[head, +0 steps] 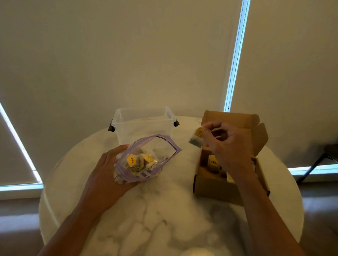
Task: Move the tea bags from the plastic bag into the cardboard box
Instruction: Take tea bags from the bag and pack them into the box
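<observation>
Right hand (227,147) over part-hidden cardboard box (211,187)

Head-worn wide-angle view, forward and down, close over the table (168,215).

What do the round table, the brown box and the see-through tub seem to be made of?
The table looks like marble or a marble-look top: white with grey veins and a soft sheen. The box is plain brown cardboard, matt, with creased fold-out flaps. The tub seems to be clear stiff plastic, since the tabletop shows through its sides.
</observation>
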Demonstrator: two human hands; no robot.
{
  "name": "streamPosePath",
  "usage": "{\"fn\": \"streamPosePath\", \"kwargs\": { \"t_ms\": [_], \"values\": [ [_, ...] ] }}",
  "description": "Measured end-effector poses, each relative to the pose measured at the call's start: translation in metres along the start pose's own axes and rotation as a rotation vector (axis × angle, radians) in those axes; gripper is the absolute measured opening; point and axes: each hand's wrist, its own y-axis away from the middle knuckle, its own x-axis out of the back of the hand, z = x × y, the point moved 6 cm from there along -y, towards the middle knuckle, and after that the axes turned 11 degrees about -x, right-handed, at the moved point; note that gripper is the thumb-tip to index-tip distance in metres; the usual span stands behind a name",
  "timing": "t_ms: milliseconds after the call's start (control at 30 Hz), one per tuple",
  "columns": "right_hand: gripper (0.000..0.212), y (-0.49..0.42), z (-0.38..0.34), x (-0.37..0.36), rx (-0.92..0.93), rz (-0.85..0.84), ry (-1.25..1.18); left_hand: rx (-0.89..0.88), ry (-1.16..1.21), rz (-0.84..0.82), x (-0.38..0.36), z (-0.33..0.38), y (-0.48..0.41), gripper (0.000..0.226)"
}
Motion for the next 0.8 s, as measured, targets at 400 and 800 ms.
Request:
{"fn": "streamPosePath", "kwargs": {
  "t_ms": [400, 800],
  "values": [
    [0.020, 0.005, 0.044, 0.015, -0.218, -0.144, 0.436, 0.034, -0.026, -0.041, -0.010, -0.020, 0.004, 0.086],
    [0.009, 0.009, 0.028, 0.017, -0.213, -0.234, 0.372, 0.007, -0.013, -0.030, -0.012, -0.024, 0.001, 0.085]
  ]
}}
